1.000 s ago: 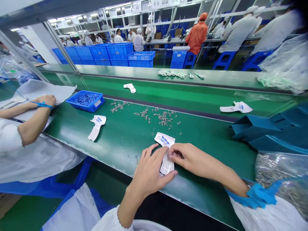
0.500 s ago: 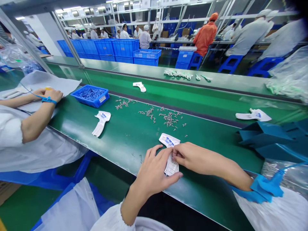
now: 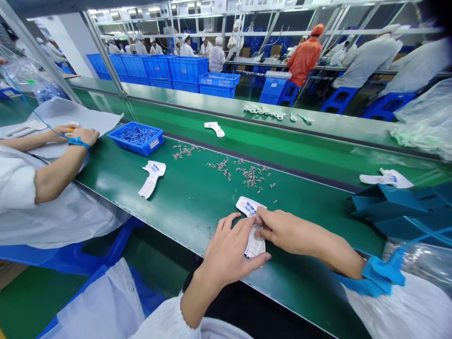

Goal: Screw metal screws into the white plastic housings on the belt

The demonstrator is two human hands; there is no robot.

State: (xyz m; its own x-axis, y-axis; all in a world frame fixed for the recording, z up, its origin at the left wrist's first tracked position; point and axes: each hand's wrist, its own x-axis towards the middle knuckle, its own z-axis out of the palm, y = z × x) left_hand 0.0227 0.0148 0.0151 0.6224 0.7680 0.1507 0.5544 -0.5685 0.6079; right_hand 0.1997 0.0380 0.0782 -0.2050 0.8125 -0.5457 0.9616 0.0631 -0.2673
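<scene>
white shell [image 3: 247,206] on green belt [image 3: 183,202], left hand [image 3: 229,249] clasping its handle, right hand [image 3: 282,230] pinching its middle, screws [image 3: 252,175] beyond

**Both hands on one white shell**

At the near edge of the green bench [image 3: 183,197], the left hand [image 3: 229,249] clasps a white shell [image 3: 249,207]. The right hand [image 3: 282,230] touches its middle with pinched fingertips. Loose screws [image 3: 250,175] lie just beyond, and a blue tray [image 3: 137,138] sits far left.
</scene>
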